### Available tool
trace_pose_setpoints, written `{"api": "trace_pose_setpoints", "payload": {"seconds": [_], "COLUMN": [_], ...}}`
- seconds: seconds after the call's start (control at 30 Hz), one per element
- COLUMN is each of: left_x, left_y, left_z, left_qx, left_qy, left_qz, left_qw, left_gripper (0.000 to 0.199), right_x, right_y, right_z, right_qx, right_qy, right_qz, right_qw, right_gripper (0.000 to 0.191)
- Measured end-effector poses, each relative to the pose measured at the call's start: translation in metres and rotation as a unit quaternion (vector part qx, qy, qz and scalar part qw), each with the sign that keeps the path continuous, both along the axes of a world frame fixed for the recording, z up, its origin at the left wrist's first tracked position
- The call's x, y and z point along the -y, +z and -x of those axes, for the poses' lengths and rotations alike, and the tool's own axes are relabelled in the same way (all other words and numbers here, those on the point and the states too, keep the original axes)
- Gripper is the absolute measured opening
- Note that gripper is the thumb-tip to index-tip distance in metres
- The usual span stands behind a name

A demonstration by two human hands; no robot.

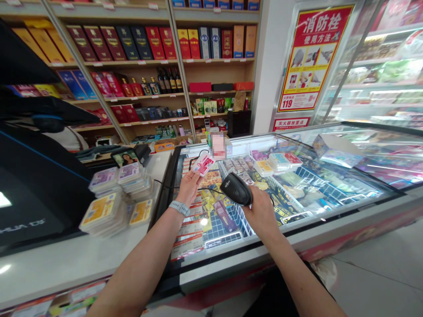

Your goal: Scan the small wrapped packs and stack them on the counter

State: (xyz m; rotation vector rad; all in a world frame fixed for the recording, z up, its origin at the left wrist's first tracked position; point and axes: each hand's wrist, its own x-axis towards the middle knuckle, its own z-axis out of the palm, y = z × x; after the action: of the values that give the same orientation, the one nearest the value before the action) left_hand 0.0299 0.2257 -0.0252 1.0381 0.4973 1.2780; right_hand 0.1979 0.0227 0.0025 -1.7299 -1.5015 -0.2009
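Observation:
My left hand point(189, 187) pinches a small flat pack point(204, 164) with a pink and white label and holds it up over the glass-topped freezer point(228, 259). Wrapped round the handle of a black barcode scanner point(236, 189) is my right hand point(262, 213); the scanner head points left, towards the pack's side. Its cable runs left across the glass. Stacks of similar flat packs with yellow labels point(99, 208) and purple labels point(129, 172) stand on the counter at the left. More such packs point(284, 162) lie on the freezer glass beyond the scanner.
A black checkout machine point(36, 176) stands on the white counter point(76, 259) at the left. An open white carton point(339, 150) rests on the freezer's far right. Under the glass are wire baskets point(231, 220) with packaged goods. Shelves of boxed bottles point(132, 42) line the back wall.

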Motion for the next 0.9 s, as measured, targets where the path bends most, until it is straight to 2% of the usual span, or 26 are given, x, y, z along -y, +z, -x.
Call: {"api": "trace_pose_setpoints", "payload": {"seconds": [0.9], "left_x": [0.0018], "left_y": [0.0012], "left_z": [0.0005], "left_qx": [-0.009], "left_qy": [0.003], "left_qz": [0.005], "left_qw": [1.000], "left_gripper": [0.031], "right_x": [0.0020], "right_y": [-0.0020], "right_z": [-0.0007], "right_qx": [0.023], "right_qy": [-0.009], "right_qz": [-0.010], "right_qw": [1.000], "right_gripper": [0.026]}}
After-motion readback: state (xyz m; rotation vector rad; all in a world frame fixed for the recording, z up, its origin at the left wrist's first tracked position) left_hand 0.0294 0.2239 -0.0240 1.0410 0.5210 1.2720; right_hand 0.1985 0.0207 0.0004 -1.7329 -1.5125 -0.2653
